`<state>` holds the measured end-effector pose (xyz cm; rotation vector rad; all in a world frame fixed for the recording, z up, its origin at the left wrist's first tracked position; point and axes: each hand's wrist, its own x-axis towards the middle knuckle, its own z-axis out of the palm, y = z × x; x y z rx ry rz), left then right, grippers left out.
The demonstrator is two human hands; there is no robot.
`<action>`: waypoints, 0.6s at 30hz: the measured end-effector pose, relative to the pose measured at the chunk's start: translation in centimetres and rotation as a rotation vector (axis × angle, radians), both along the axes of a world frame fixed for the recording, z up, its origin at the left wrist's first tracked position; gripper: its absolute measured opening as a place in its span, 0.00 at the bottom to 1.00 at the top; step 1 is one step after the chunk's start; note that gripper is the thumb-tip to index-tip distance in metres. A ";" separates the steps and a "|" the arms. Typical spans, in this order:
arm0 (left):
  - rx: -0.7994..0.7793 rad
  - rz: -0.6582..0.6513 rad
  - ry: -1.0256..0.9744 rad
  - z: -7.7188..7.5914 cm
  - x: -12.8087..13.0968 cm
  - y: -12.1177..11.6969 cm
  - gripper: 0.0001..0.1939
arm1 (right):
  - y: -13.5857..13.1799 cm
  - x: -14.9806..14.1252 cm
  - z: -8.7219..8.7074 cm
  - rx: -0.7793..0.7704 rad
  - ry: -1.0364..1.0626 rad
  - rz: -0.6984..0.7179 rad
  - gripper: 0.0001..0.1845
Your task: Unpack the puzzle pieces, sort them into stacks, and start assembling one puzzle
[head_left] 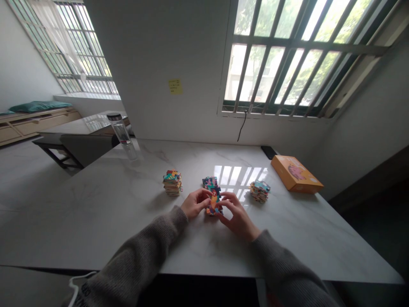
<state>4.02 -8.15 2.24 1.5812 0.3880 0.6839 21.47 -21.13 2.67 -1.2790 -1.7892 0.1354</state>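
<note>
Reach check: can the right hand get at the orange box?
Probably yes. The right hand is on the middle puzzle pieces; only a small puzzle stack stands roughly in line to the orange box, easily skirted.

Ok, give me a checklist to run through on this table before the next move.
1. Left hand and right hand both on the middle jigsaw pieces: ok.
2. Left stack of jigsaw pieces upright, not toppled: ok.
3. Right stack of jigsaw pieces upright, not toppled: ok.
4. Clear bottle apart from the hands: ok.
5. Orange box apart from the right stack of jigsaw pieces: ok.
6. Middle jigsaw pieces fitted together: cannot tell, the hands hide the joins.
</note>
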 end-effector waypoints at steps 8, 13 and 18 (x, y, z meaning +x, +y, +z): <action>0.276 0.043 0.045 -0.1 -0.5 0.2 0.15 | 0.0 0.7 1.0 0.017 -0.077 0.004 0.12; 0.853 0.120 0.134 0.0 -1.1 0.2 0.12 | -0.3 6.6 1.1 0.128 -0.146 -0.363 0.09; 0.939 0.089 0.186 -0.3 -1.3 0.4 0.11 | -1.3 13.1 0.5 0.122 -0.148 -0.696 0.10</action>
